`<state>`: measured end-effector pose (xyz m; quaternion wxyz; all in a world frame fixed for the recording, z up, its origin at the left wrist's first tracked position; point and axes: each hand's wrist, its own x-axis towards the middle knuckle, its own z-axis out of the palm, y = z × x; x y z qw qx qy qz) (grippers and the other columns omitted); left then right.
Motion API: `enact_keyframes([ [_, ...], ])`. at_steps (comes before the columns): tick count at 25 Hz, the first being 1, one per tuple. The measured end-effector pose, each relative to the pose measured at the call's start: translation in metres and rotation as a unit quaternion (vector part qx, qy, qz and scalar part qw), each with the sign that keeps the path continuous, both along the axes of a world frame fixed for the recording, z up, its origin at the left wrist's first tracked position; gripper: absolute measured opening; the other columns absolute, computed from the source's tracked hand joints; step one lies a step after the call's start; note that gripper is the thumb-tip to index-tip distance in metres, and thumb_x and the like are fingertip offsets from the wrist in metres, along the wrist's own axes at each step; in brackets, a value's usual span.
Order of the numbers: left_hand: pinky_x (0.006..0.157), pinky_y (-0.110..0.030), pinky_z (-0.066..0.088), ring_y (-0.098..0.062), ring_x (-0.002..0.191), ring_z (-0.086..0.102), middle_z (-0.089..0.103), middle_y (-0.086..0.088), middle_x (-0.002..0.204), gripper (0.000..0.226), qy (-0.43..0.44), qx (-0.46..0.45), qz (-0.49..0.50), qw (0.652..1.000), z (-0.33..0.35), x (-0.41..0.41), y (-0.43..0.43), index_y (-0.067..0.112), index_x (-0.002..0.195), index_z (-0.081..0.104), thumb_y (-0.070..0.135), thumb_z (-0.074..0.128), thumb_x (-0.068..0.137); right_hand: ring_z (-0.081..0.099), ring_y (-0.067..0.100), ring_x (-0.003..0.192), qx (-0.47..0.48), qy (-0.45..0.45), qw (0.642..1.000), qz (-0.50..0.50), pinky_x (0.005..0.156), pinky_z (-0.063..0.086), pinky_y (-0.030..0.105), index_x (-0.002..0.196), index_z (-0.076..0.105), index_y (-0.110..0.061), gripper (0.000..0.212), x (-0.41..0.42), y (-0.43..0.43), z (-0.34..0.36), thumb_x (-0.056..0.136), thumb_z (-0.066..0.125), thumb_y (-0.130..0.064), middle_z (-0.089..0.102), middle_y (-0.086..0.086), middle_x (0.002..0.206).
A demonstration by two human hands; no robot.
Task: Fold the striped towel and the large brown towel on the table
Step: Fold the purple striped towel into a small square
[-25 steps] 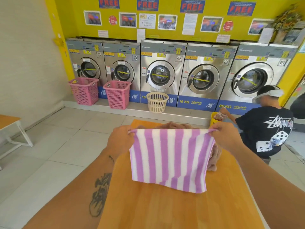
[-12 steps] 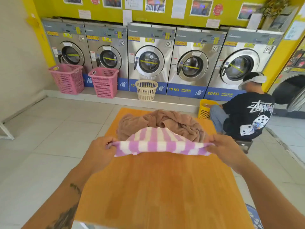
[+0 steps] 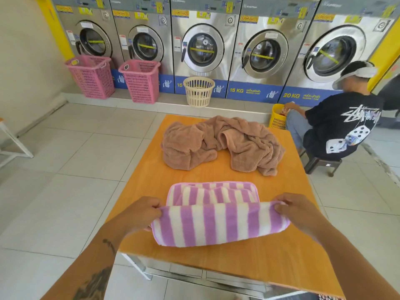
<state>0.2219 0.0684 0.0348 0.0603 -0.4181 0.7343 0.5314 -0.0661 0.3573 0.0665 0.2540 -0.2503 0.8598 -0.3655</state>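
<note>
A purple-and-white striped towel (image 3: 216,221) lies on the near half of the wooden table (image 3: 287,252), its far part flat and its near part doubled over. My left hand (image 3: 138,213) pinches the towel's left upper corner. My right hand (image 3: 298,211) pinches the right upper corner. Both corners are held a little above the tabletop. The large brown towel (image 3: 220,144) sits crumpled in a heap on the table's far half, untouched by either hand.
A person in a black shirt (image 3: 344,124) sits on a stool by the table's far right corner, next to a yellow basket (image 3: 278,118). Two pink baskets (image 3: 140,81) and a cream basket (image 3: 198,90) stand before a row of washing machines (image 3: 203,46).
The striped towel went from hanging upright in the air to lying on the table. Both hands came down and toward me, still holding its corners. The camera tilted downward.
</note>
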Motion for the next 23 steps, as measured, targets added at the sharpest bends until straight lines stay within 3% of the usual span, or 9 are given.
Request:
enact_keyframes([
  [6,0.086,-0.039,0.054,-0.021,0.084,0.061,0.062,-0.002,0.079,0.024,0.038,0.047,0.011,0.998,0.002,-0.014,0.010,0.018,0.069,0.067,0.005,0.059,0.087,0.060,0.018,0.081,0.027,0.030,0.999,-0.027,0.064,0.043,0.030,0.083,0.072,-0.018,0.019,-0.006,-0.003,-0.008,0.089,0.060,-0.005,0.069,0.002,0.086],
  [8,0.093,-0.042,0.053,-0.024,0.094,0.065,0.067,-0.002,0.087,0.008,0.019,0.066,-0.016,0.997,-0.002,-0.014,0.010,0.016,0.079,0.073,0.017,0.065,0.077,0.061,0.023,0.081,0.040,0.029,0.999,-0.020,0.066,0.044,0.032,0.080,0.071,-0.018,0.023,-0.009,-0.004,-0.015,0.088,0.058,-0.001,0.070,0.004,0.085],
  [9,0.092,-0.043,0.053,-0.024,0.096,0.065,0.067,-0.003,0.091,0.016,0.011,0.054,-0.028,0.998,-0.006,-0.015,0.009,0.012,0.086,0.073,0.020,0.064,0.074,0.061,0.026,0.083,0.045,0.028,0.998,-0.016,0.068,0.045,0.034,0.079,0.070,-0.018,0.024,-0.011,-0.005,-0.018,0.088,0.057,0.000,0.070,0.005,0.086],
  [12,0.075,-0.033,0.047,-0.019,0.086,0.061,0.068,-0.004,0.091,0.013,0.057,-0.033,0.011,0.998,-0.019,-0.025,0.009,0.015,0.085,0.072,0.017,0.060,0.085,0.063,0.026,0.084,0.047,0.036,0.998,-0.018,0.070,0.048,0.036,0.082,0.070,-0.020,0.020,-0.020,-0.017,-0.020,0.089,0.057,-0.006,0.070,0.004,0.088],
  [15,0.063,-0.026,0.041,-0.016,0.073,0.056,0.066,-0.004,0.085,0.021,0.110,-0.124,0.091,0.982,-0.019,-0.040,0.004,0.023,0.079,0.068,0.014,0.056,0.093,0.060,0.021,0.083,0.032,0.062,0.997,-0.021,0.062,0.043,0.028,0.087,0.067,-0.020,0.015,-0.035,-0.039,-0.016,0.092,0.056,-0.011,0.067,0.002,0.093],
  [17,0.057,-0.023,0.040,-0.012,0.071,0.055,0.064,-0.003,0.092,0.018,0.113,-0.183,0.145,0.966,-0.016,-0.051,-0.007,0.024,0.091,0.066,0.012,0.054,0.096,0.058,0.022,0.087,0.014,0.086,0.996,-0.032,0.061,0.042,0.027,0.095,0.065,-0.022,0.015,-0.045,-0.056,-0.013,0.093,0.055,-0.011,0.064,0.002,0.098],
  [20,0.072,-0.028,0.046,-0.021,0.092,0.055,0.053,-0.007,0.118,0.028,0.080,-0.271,0.164,0.945,-0.019,-0.061,-0.013,0.020,0.120,0.059,0.012,0.059,0.093,0.057,0.023,0.098,0.014,0.126,0.990,-0.061,0.071,0.047,0.031,0.121,0.059,-0.018,0.030,-0.050,-0.069,-0.022,0.092,0.052,-0.009,0.058,0.002,0.110],
  [23,0.084,-0.042,0.045,-0.032,0.105,0.053,0.052,-0.007,0.121,0.037,0.042,-0.407,0.086,0.909,-0.043,-0.064,0.023,0.017,0.119,0.059,0.009,0.062,0.083,0.055,0.030,0.113,0.095,0.188,0.977,0.040,0.086,0.046,0.037,0.127,0.058,-0.019,0.040,-0.026,-0.065,-0.056,0.088,0.054,-0.010,0.057,0.005,0.122],
])
